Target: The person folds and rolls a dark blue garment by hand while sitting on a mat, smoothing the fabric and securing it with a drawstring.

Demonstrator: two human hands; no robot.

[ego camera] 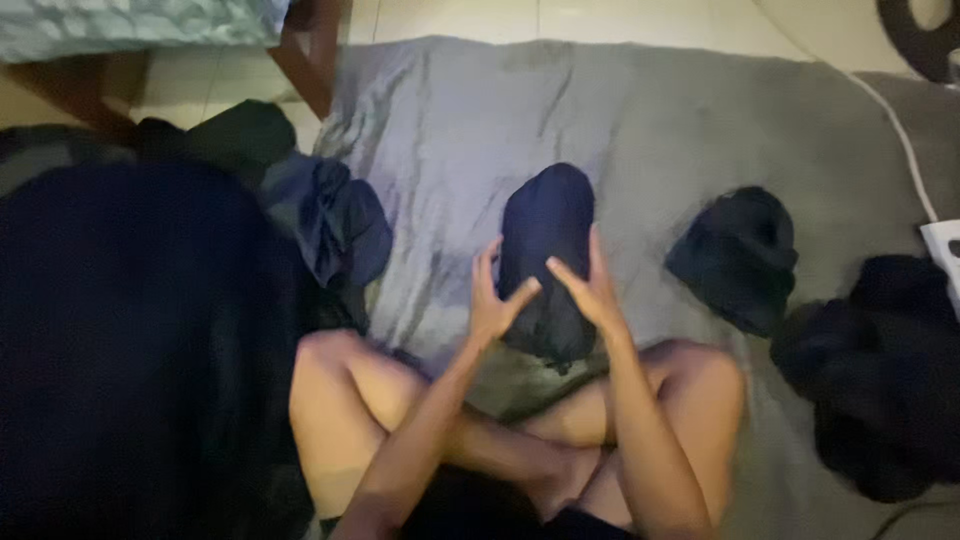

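I sit cross-legged on a grey sheet (470, 120) spread on the floor. A dark navy garment (548, 225), rolled or folded into a long bundle, lies just ahead of my knees. My left hand (495, 300) hovers at its left side with fingers spread. My right hand (590, 290) is at its right side, fingers apart, touching or nearly touching the cloth. The image is blurred, so I cannot tell whether either hand grips it.
A large dark pile of clothing (140, 330) fills the left. A blue-grey garment (340, 220) lies beside it. Two more dark garments (740, 255) (880, 370) sit at right. A white cable (900, 130) runs along the right; wooden furniture legs (305, 55) stand behind.
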